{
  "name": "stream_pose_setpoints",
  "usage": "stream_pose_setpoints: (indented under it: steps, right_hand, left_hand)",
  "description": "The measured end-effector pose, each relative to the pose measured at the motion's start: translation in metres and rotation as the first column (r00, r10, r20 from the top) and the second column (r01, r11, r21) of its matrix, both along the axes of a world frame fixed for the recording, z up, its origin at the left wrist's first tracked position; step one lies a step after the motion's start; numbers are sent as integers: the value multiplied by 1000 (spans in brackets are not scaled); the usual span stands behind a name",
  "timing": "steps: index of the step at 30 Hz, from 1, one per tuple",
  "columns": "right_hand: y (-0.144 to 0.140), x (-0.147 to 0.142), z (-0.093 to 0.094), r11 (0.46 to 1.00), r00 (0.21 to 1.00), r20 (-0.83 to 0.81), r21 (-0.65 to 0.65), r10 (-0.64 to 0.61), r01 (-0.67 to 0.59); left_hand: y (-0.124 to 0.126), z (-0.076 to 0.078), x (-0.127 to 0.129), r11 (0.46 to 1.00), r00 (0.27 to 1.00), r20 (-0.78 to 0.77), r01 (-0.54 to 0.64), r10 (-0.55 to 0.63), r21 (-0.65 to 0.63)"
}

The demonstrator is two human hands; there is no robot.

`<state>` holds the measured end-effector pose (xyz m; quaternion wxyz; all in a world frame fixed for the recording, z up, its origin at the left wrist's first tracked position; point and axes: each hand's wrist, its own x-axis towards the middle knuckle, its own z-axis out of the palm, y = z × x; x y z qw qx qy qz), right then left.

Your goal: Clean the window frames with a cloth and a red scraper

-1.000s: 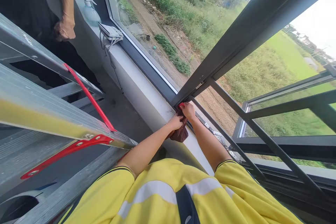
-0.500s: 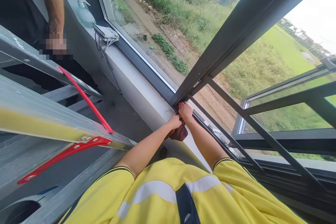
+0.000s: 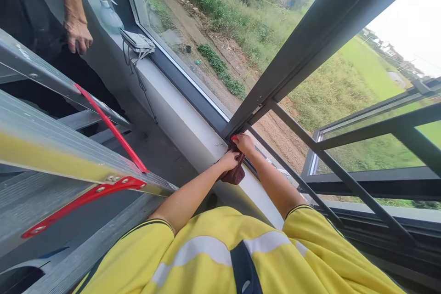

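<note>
1. Right now both hands meet at the foot of the dark mullion (image 3: 275, 82), where it joins the sill (image 3: 179, 119).
2. Left hand (image 3: 228, 161) has its fingers closed on a dark red cloth (image 3: 234, 174), bunched and hanging soft against the sill's edge.
3. Right hand (image 3: 245, 143) presses the cloth's upper end into the frame corner, fingers curled on it; red-painted nails show.
4. Risk, as I judge it: the sash (image 3: 372, 165) just to the right stands open outward, so a loosened grip could let the cloth slide out through the gap.
5. Another risk: fingertips worked hard into the metal corner could catch on the track hardware, which looks hard-edged.
6. Leaning forward beside the ladder (image 3: 69, 156) could also unsettle balance; how the person stands is hidden.
7. Materials: the frame is matte dark metal in straight box sections; the sill is smooth, pale and flat; the ladder is ribbed aluminium with red braces.
8. Farther along the sill sit a translucent spray bottle (image 3: 110, 16) and a flat grey device (image 3: 137, 40) with a dangling cord.
9. Another person's hand (image 3: 78, 36) hangs nearby, well apart from the cloth.
</note>
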<state>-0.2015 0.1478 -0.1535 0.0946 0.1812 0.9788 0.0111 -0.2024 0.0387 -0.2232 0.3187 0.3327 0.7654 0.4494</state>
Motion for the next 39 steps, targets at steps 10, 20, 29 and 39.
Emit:
stream_pose_setpoints:
  steps: [10, 20, 29, 39]
  right_hand:
    - [-17, 26, 7, 988, 994, -8, -114, 107, -107]
    - [4, 91, -2, 781, 869, -311, -612, -386, 128]
    - [-6, 85, -19, 751, 848, -337, -652, -408, 102]
    - [5, 88, -22, 698, 887, -275, -713, -372, 71]
  left_hand:
    - [-25, 4, 1, 969, 936, 255, -245, 243, -22]
    - [-32, -5, -23, 753, 662, 451, -657, 598, -34]
    - [13, -20, -48, 657, 645, 125, -742, 754, -131]
    - [12, 7, -77, 773, 805, -141, -593, 577, -226]
